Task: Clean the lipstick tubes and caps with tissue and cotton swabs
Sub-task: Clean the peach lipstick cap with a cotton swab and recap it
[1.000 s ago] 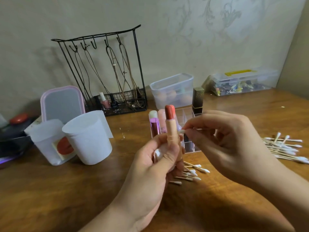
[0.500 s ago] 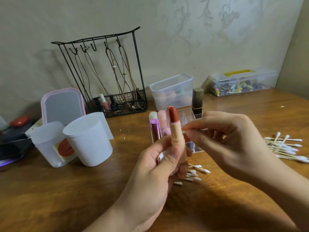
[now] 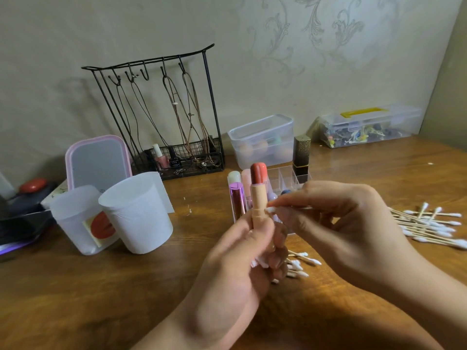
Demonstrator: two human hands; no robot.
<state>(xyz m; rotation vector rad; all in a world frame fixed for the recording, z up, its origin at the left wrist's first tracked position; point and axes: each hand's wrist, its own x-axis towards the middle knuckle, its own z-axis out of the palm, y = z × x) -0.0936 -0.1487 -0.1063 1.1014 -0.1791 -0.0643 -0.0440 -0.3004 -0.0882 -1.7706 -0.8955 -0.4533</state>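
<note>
Step in hand: swabbing the side of the peach-coloured plastic lipstick tube (image 3: pixel 258 205), which stands upright with its red-brown bullet wound out; this looks like mid-clean on this one tube.
Left hand (image 3: pixel 242 258): curled round the tube's lower half, thumb up its front, holding it above the middle of the brown wooden table (image 3: pixel 101 299).
Right hand (image 3: pixel 336 223): fingers narrow, pinching the wooden-stemmed cotton swab (image 3: pixel 271 209) close to its white tip, which touches the tube's right side just below the collar.
Spare swabs: a loose pile of clean white-tipped swabs (image 3: pixel 429 226) lies near the table's right edge; a few more (image 3: pixel 300 263) lie under the hands.
Other lipsticks: a shiny pink-purple tube (image 3: pixel 237 200) and a black-and-gold square tube (image 3: pixel 301 155) stand in the clear acrylic organiser (image 3: pixel 283 175), toward the back of the table.
Next move, as I judge it: turn the tube with the left fingers so the swab reaches the collar groove all round, keeping the tip off the soft bullet.
Tissue: I cannot tell where any lies.
</note>
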